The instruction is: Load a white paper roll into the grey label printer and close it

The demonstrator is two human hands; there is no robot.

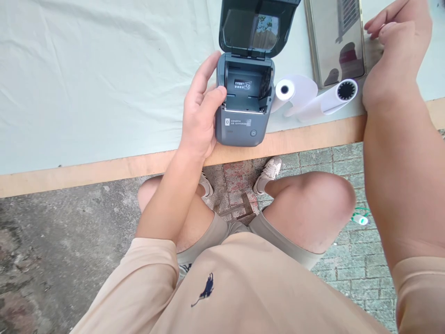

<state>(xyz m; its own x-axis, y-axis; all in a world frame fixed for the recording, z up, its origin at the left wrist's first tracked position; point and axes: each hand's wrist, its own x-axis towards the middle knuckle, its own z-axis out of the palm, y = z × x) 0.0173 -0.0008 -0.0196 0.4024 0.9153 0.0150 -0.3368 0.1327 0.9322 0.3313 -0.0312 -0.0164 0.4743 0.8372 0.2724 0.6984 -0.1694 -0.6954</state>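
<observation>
Left hand [200,111] grasps printer [243,99] flank, lid raised | right hand [392,55] released on worktop [104,93] | printer judged rigid, light; hold by sides.

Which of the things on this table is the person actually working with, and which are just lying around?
In use:
- grey printer, lid open, gripped at its side by the left hand
- two white paper rolls beside it

Lying about:
- shiny metal tray, near the right hand
- pale table cloth
</observation>
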